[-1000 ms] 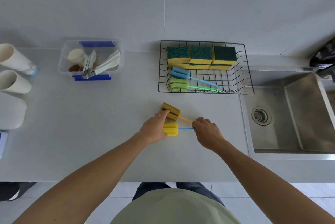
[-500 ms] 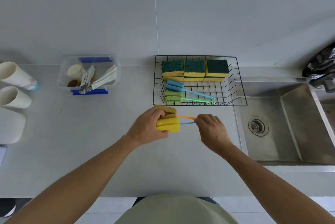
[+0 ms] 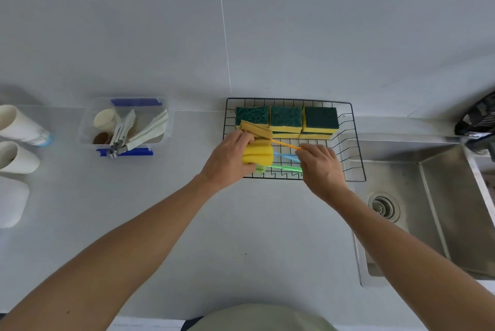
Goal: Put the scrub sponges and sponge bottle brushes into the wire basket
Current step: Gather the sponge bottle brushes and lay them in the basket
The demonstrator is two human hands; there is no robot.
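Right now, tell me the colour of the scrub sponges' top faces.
Dark green over yellow, scrub sponges, head view.

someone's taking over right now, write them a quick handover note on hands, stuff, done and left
Left hand: shut on the sponge heads of two bottle brushes, the bright yellow one and the darker tan one, held over the wire basket.
Right hand: pinching their handles, the orange and the blue.
Done: the scrub sponges sit in stacks along the basket's back; a green brush lies in it, partly hidden by the hands.
Left: lower these two brushes in and let go. No other sponges or brushes show on the counter.
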